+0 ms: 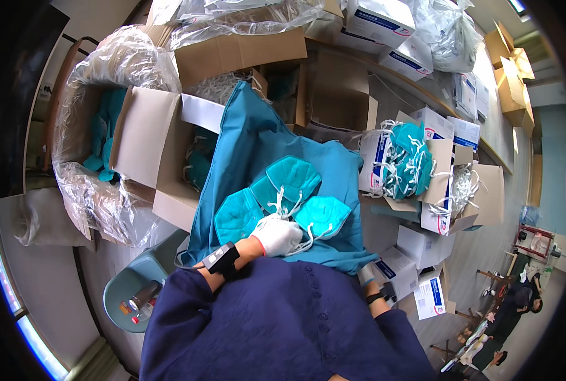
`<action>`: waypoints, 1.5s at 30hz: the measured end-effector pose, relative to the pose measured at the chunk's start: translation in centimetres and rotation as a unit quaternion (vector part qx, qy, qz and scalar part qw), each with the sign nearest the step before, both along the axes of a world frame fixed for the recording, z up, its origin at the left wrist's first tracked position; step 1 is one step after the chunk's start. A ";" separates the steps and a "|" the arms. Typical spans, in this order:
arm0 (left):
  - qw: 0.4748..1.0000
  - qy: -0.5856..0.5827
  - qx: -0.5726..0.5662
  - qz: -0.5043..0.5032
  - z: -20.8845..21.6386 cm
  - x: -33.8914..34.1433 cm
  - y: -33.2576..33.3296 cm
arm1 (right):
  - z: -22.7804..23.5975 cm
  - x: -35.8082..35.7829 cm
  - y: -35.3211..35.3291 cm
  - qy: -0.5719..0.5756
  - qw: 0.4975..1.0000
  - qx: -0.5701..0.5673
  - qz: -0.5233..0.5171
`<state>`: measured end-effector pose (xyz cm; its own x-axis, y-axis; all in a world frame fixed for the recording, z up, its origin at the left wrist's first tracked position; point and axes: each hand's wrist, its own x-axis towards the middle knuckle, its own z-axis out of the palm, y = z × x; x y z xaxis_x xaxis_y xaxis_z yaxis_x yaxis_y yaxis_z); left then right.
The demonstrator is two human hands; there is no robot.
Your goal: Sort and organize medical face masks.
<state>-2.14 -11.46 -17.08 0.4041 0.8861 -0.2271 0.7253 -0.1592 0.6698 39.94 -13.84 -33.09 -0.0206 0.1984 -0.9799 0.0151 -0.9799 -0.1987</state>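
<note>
Three teal face masks (289, 180) with white straps lie fanned out on a blue cloth (334, 165) spread over my lap. My left hand (278, 236), in a white glove, is closed at the near side of the masks. White straps run into its fingers from the masks. Beside it, the right-hand mask (322, 216) rests on the cloth with a strap looping toward that hand. At the cloth's right edge my right hand (365, 274) hangs low, mostly hidden. Its fingers do not show.
An opened carton (146, 133) stands left, next to a plastic-lined bin (73, 146) holding teal pieces. To the right, a box is heaped with teal masks (410, 159), and another holds white straps (464, 190). A blue-grey stool (121, 295) carries a bottle. Other people sit far right.
</note>
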 end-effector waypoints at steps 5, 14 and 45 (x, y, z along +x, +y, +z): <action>0.996 -0.035 -0.078 0.016 1.1 -0.1 0.2 | -0.1 -1.1 -5.9 -0.131 0.901 0.006 0.414; 0.963 -0.202 -0.172 0.039 0.3 -0.8 2.0 | -0.8 -5.2 -1.2 -0.138 0.827 -0.034 0.544; 0.977 -0.062 -0.001 0.206 1.0 5.4 0.0 | 1.8 12.5 13.9 -0.191 0.724 0.106 0.655</action>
<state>3.30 -11.49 -16.04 0.0386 0.9790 -0.2003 0.6416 0.1294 0.7560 52.49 0.05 -31.33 -0.0620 0.4009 -0.9140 0.9966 -0.0243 -0.0782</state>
